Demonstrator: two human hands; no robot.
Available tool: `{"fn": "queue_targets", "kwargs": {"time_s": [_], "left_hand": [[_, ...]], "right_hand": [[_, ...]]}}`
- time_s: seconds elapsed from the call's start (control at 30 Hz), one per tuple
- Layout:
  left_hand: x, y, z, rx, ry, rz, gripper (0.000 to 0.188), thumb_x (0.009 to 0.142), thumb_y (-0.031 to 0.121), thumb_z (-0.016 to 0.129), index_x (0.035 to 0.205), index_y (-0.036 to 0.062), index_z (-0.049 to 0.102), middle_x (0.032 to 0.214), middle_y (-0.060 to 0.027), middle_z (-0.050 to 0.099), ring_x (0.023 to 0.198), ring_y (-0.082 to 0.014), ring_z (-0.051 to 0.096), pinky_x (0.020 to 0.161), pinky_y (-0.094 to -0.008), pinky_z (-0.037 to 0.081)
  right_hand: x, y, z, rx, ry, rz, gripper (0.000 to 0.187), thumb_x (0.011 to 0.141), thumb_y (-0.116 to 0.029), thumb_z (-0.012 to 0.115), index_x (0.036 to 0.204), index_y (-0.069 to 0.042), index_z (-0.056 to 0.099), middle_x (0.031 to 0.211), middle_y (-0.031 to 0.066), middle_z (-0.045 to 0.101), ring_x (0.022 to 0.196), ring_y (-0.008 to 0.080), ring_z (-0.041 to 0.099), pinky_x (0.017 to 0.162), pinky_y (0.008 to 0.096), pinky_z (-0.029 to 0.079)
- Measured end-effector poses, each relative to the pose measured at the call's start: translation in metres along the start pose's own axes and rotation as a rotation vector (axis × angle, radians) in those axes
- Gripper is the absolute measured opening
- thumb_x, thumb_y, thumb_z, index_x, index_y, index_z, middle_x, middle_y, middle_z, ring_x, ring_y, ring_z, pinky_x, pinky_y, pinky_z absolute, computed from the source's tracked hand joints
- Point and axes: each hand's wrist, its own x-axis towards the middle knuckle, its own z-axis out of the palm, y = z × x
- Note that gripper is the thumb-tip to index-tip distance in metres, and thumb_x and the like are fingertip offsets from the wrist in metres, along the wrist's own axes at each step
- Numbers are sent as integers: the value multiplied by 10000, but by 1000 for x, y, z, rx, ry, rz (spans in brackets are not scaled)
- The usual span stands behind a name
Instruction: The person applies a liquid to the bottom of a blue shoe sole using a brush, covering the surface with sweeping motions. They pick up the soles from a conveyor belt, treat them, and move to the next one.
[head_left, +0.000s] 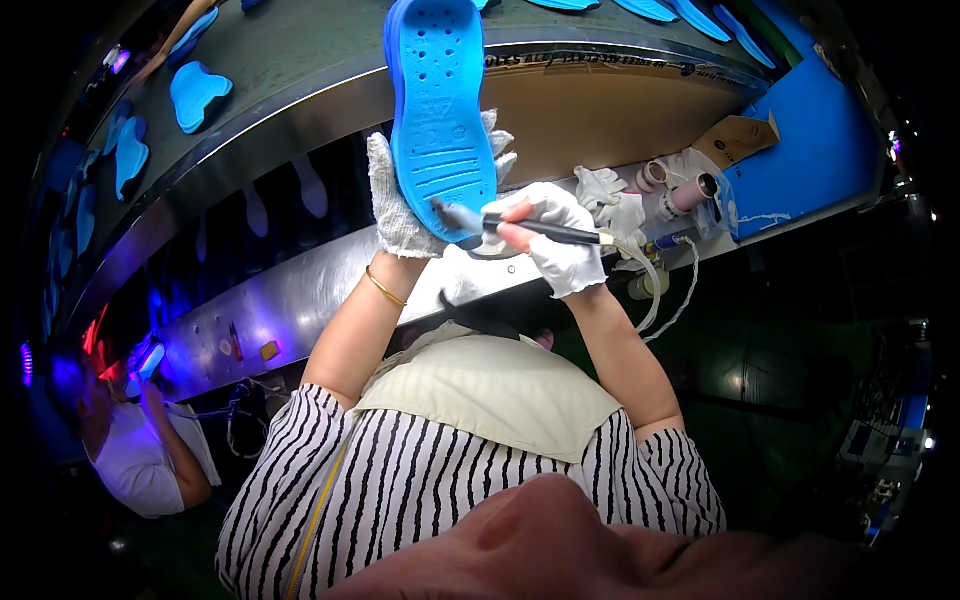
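My left hand (398, 205), in a white knit glove, grips a blue shoe sole (445, 140) from beneath. Its thumb lies along the left edge and its fingertips show past the right one. The sole is held lengthwise away from me, with holes toward its far end and ridges lower down. My right hand (560, 240), in a white glove with some fingertips bare, pinches a black-handled brush (550, 231). The brush's blurred tip is over the near end of the sole; whether it touches cannot be made out.
A dark conveyor (300, 50) carries several blue soles (198, 97) beyond a metal edge. Right of my hands are white gloves (610, 195), pinkish spools (690, 195) and a pale hose (655, 285). A cardboard sheet (620, 110) stands behind. Another person (150, 450) works at left.
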Motion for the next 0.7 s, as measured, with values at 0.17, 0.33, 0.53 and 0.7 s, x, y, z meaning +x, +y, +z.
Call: {"fn": "queue_targets", "kwargs": {"time_s": [0.17,0.33,0.53,0.7], "left_hand": [[4,5,0,15,-8,-13,921,788,731,384,1430,87,238,1402,-202,352,1258,-391,386,1075,-511,289],[7,11,0,11,-44,-74,908,804,713,371,1422,59,244,1397,-227,343,1252,-401,389,1064,-510,309],[12,19,-3,11,-89,-208,913,811,708,364,1407,24,262,1387,-251,341,1226,-424,411,1053,-507,324],[14,24,-2,30,-144,-259,917,813,706,366,1398,6,274,1379,-255,350,1214,-411,433,1042,-490,345]], "right_hand": [[-3,4,-1,-166,-83,-34,136,746,57,644,844,-12,579,903,97,638,736,111,592,659,249,487],[5,-3,-12,-94,-77,-25,139,757,19,652,871,-17,580,892,85,626,702,96,567,646,228,472],[-1,-5,-10,-197,-199,83,131,706,15,693,809,-31,626,832,61,607,750,135,580,689,268,477],[-3,-11,-20,61,-255,124,144,695,54,675,804,-23,621,859,82,629,777,141,597,704,267,488]]}}
